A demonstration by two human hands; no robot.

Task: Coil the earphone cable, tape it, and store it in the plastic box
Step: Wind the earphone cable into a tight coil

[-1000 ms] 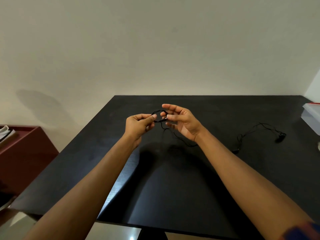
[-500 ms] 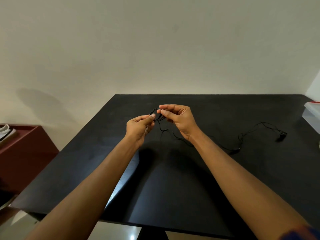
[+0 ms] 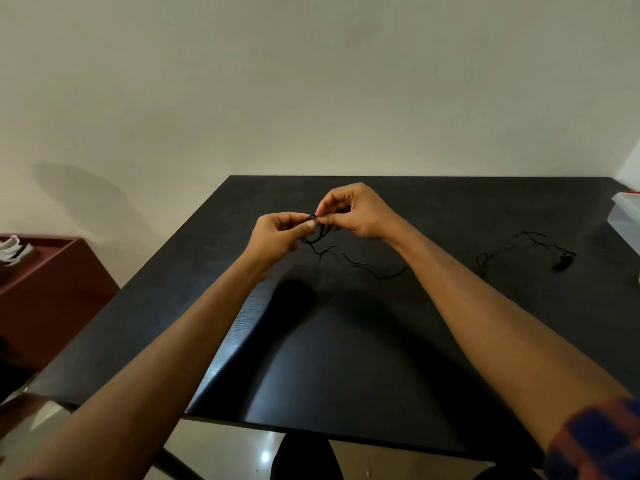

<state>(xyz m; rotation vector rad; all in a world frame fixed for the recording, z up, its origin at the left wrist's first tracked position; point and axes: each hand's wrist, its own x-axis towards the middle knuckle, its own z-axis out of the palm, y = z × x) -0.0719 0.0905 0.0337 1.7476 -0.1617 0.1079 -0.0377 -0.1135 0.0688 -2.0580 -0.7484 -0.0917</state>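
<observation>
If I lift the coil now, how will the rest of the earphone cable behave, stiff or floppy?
Likely floppy: the earphone cable sags from the left hand and right hand and lies in loose waves on the table. Probably light: mere pinches hold it. Its untaped loops may spring open if released.

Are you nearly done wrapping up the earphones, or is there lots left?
Only just started. A few small loops of the earphone cable are made, pinched between the left hand and right hand. Most of the cable trails loose across the table to the earbuds. Left to do: finish coiling, tape it (no tape is in view) and put it in the plastic box at the right edge.
</observation>
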